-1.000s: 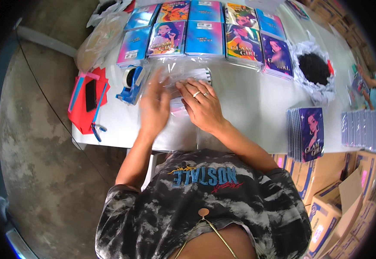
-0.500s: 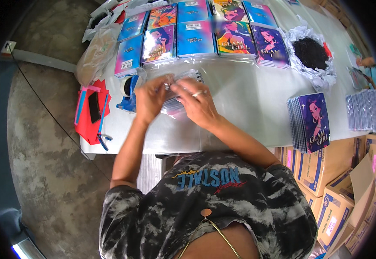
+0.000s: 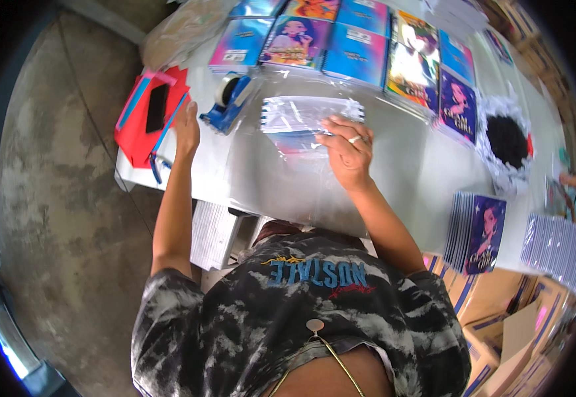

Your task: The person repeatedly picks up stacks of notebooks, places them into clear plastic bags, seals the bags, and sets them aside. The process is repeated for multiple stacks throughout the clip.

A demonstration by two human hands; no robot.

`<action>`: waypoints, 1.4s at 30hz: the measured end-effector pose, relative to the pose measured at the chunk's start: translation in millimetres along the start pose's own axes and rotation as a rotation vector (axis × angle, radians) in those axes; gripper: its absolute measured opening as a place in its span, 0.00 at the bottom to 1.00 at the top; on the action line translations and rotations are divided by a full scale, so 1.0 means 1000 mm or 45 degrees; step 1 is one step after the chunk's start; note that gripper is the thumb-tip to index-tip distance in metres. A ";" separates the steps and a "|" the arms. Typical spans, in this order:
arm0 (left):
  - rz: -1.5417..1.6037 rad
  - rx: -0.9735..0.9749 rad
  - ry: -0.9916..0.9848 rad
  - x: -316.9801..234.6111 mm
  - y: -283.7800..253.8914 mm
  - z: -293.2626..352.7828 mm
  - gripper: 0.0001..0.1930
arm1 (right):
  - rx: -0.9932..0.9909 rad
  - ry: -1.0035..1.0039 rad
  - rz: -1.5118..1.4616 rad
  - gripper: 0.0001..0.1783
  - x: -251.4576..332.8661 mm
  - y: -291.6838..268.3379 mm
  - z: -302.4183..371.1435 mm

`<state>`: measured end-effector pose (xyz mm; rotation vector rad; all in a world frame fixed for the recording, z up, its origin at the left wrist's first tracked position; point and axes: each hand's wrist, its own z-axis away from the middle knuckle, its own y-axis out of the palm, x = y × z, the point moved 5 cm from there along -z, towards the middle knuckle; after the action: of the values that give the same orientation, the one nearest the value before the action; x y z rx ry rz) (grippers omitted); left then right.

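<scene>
A stack of spiral notebooks (image 3: 294,114) in shiny clear plastic lies in front of me, white page edges and blue coils showing. My right hand (image 3: 349,151), a ring on one finger, has its fingers bent onto the plastic at the stack's right near corner. Off to the left, my left hand (image 3: 186,129) is held with fingers stretched out and nothing visible in it. It is beside a long blue strip (image 3: 167,126) on a red sheet (image 3: 129,135). A blue tape dispenser (image 3: 227,109) with a roll of tape stands between the left hand and the stack.
Rows of colourful notebooks (image 3: 354,56) line the far side. On the red sheet lies a black phone (image 3: 157,109) near blue-handled scissors (image 3: 157,171). To the right are crumpled white wrapping (image 3: 513,175) around black material, more notebook stacks (image 3: 483,231), and cartons (image 3: 493,298) below.
My left hand has left the wrapped stack and moved left to the red sheet. My right hand has stayed at the stack, now on its right near corner. The view has shifted and turned.
</scene>
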<state>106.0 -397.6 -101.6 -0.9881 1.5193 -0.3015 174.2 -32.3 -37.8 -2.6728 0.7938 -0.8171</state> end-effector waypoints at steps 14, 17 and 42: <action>1.335 0.698 -0.665 0.026 0.024 0.031 0.14 | 0.015 -0.038 0.086 0.12 -0.009 0.003 0.004; 0.442 0.481 -0.469 0.061 0.002 0.045 0.12 | 0.026 -0.017 0.046 0.12 -0.003 0.005 0.001; 0.096 0.566 0.126 -0.037 0.107 0.114 0.35 | 1.050 0.256 0.394 0.39 0.005 0.037 -0.045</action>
<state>163.0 -267.4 -176.3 -0.5693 1.4873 -0.6117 135.7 -68.7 -12.0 -1.7214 0.6837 -1.0475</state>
